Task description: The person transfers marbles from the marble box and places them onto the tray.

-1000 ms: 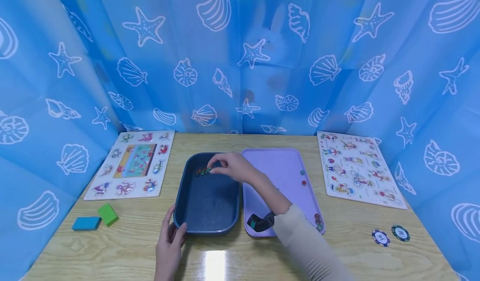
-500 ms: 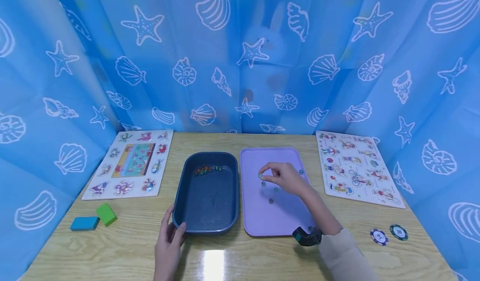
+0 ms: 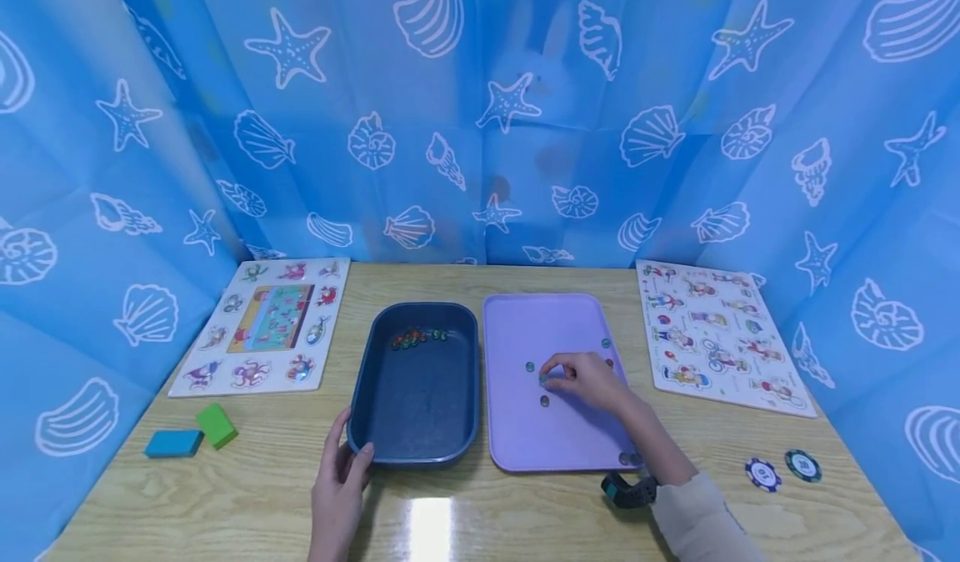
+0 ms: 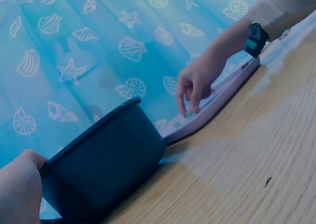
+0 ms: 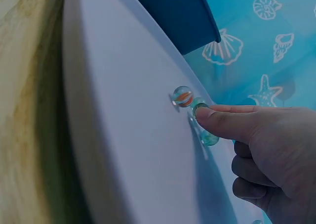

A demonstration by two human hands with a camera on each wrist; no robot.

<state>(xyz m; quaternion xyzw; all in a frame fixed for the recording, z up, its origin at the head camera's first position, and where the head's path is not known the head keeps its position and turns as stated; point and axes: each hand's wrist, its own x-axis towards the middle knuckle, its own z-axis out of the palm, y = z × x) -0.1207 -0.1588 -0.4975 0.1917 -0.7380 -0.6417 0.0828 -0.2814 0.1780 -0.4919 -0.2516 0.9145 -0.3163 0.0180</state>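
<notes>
My left hand point(image 3: 339, 487) grips the near left corner of a deep dark blue tray point(image 3: 412, 412), thumb over the rim, fingers along the outer wall. A cluster of red and green glass marbles point(image 3: 408, 340) lies toward that tray's far end. Over a shallow lilac tray point(image 3: 517, 437), my right hand point(image 3: 592, 378) pinches a green marble point(image 5: 199, 107) between thumb and forefinger; its other fingers are curled. Close by lie an orange-streaked marble point(image 5: 183, 96) and another green marble point(image 5: 209, 138). The right fingers partly cover the pinched marble.
More marbles lie along the lilac tray's right side, including a green marble point(image 3: 605, 343). Picture puzzle boards stand at left point(image 3: 262, 328) and right point(image 3: 720, 337). A blue block point(image 3: 174, 443), a green block point(image 3: 217, 425) and two poker chips point(image 3: 762, 474) flank the trays.
My right hand has left the dark blue tray's marbles and moved right over the lilac tray, then slightly nearer and lower among the marbles there. My left hand stays on the dark blue tray.
</notes>
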